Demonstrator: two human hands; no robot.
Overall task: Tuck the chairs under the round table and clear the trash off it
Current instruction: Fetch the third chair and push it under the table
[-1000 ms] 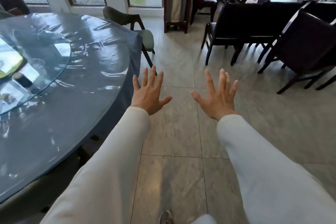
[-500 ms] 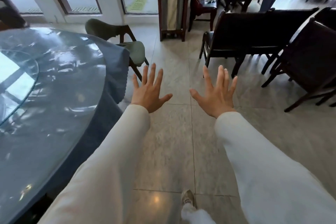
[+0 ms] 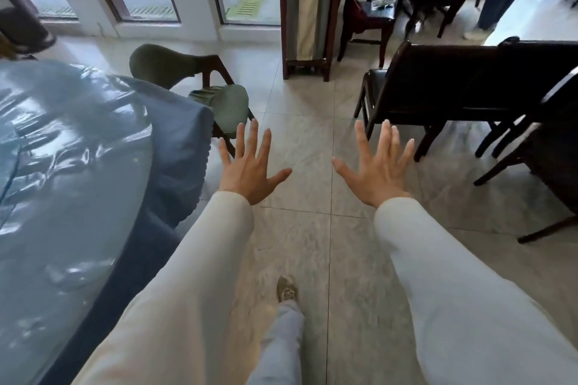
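Blue-grey cloth under a glossy clear film covers the round table (image 3: 72, 184), which lies to the left of the left fingers (image 3: 241, 141) and runs out of frame at the left edge. No trash can be made out on the part of the top in view, and glare hides much of the surface. The green chair (image 3: 226, 109) stands just beyond and slightly left of the left fingertips. Its seat is beside the hanging cloth and its curved backrest is further off, up and to the left. Its back-to-front line appears to run along the table edge rather than into it, so in my judgement it needs turning as well as pushing. The near legs are partly hidden by the cloth and the fingers. The left hand (image 3: 247, 173) is spread wide, palm down, holding nothing, and is the nearer one to the chair. The right hand (image 3: 380, 178) is likewise splayed and empty, well apart from the chair over bare floor tiles. Beyond and right of the right fingers stand dark chairs (image 3: 453, 84), cut off at the right edge. They do not appear to belong to this table.
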